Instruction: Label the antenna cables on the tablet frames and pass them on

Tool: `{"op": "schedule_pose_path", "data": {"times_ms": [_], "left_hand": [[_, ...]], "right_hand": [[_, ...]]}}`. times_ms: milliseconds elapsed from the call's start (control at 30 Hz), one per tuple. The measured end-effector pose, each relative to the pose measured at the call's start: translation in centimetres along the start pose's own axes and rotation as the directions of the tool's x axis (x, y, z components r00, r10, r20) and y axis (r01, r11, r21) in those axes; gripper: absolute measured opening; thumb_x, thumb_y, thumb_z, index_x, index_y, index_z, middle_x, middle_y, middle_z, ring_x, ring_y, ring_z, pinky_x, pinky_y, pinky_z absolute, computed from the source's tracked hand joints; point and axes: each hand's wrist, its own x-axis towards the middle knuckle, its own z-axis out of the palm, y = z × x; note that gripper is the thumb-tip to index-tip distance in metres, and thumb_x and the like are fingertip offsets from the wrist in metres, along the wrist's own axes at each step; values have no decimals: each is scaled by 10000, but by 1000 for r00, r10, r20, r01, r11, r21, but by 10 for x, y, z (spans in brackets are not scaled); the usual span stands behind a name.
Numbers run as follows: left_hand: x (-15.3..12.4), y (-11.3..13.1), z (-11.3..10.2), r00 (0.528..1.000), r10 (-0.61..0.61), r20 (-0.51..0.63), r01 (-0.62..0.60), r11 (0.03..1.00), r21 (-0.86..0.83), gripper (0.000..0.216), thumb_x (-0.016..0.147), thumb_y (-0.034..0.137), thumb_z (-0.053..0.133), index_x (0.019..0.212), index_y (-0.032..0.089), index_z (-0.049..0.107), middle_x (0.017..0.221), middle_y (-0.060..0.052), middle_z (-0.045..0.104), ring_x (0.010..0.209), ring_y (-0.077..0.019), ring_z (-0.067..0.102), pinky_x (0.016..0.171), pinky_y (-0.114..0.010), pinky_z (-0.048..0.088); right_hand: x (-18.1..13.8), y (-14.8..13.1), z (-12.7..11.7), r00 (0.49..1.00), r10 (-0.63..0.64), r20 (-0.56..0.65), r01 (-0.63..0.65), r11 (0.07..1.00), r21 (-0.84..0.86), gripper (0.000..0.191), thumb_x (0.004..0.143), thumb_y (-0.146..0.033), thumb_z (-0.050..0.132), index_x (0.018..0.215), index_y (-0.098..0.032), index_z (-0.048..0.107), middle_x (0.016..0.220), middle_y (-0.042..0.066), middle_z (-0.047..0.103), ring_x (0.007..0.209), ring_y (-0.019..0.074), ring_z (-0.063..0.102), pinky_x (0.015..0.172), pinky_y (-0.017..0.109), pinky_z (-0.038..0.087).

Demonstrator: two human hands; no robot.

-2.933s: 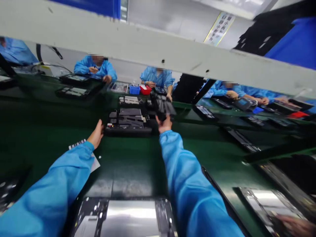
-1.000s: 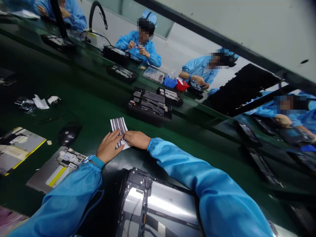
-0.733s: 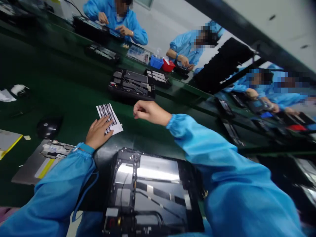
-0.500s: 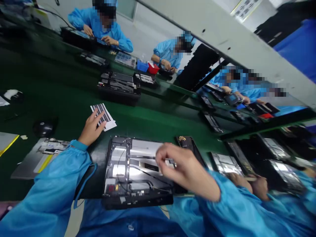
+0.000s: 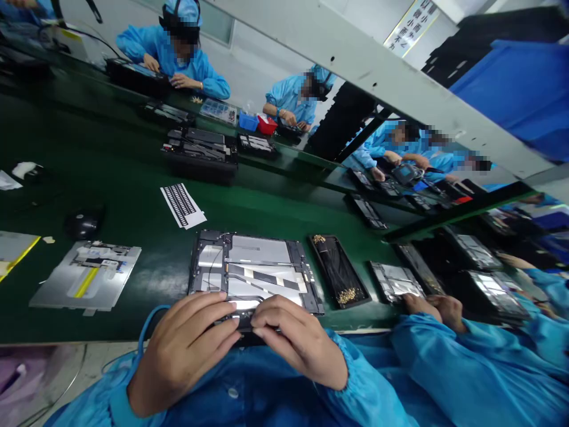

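An opened tablet chassis (image 5: pixel 253 267) with silver shielding, tape strips and cables lies on the green belt (image 5: pixel 133 201) right in front of me. My left hand (image 5: pixel 186 344) and my right hand (image 5: pixel 297 341) meet at its near edge. The fingers of both curl and press together on the dark lower rim of the chassis. What sits under the fingertips is hidden. A white sticker sheet (image 5: pixel 182 205) with rows of black pieces lies farther out on the belt, away from both hands.
A silver back plate (image 5: pixel 86 283) with a yellow strip lies at my left, a black mouse (image 5: pixel 82 225) beyond it. A black tray (image 5: pixel 338 277) lies at my right, where a neighbouring person's hands (image 5: pixel 438 308) work. Several people in blue coats sit across the belt behind black fixtures (image 5: pixel 200 151).
My left hand left the sticker sheet and came back to the chassis. My right hand drew in from the belt to the chassis's near edge. The view swung down and right.
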Motion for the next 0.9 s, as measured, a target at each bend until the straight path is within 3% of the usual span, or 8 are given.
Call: {"op": "schedule_pose_path", "data": {"times_ms": [167,400,733,900], "left_hand": [[-1,-7,6,999,-30,10,31,999,-42,146,946,130,609,1052,173,700,1104,-69,739,1148,-215,647,994,-378,527],[-4,-7,5,999,-30,30,32,998,-47,153,960,129,593,1067,160,697,1120,-76,728,1171,-211,626,1018,-378,497],[0,-8,7,999,-17,38,18,999,-40,136,960,130,597,1045,156,699,1103,-66,730,1157,-191,625,1018,-351,493],[-4,-8,7,999,8,51,-7,1000,-7,227,991,137,517,1110,201,699,1163,-66,716,1160,-210,623,1000,-388,497]], "right_hand": [[-1,4,3,998,-9,-66,14,996,87,220,963,-129,614,1155,-231,646,972,70,713,909,179,697,773,320,624],[-4,-1,9,988,13,-152,-19,999,-38,270,948,-71,611,1174,-214,653,1073,82,735,953,198,694,801,366,595],[-5,3,14,992,8,-129,-10,1000,-12,248,936,-67,629,1144,-196,668,1072,74,750,940,185,708,813,344,572],[-3,1,13,991,1,-132,-5,1000,-26,253,950,-84,606,1159,-212,669,1059,71,757,936,187,717,799,349,590]]}}
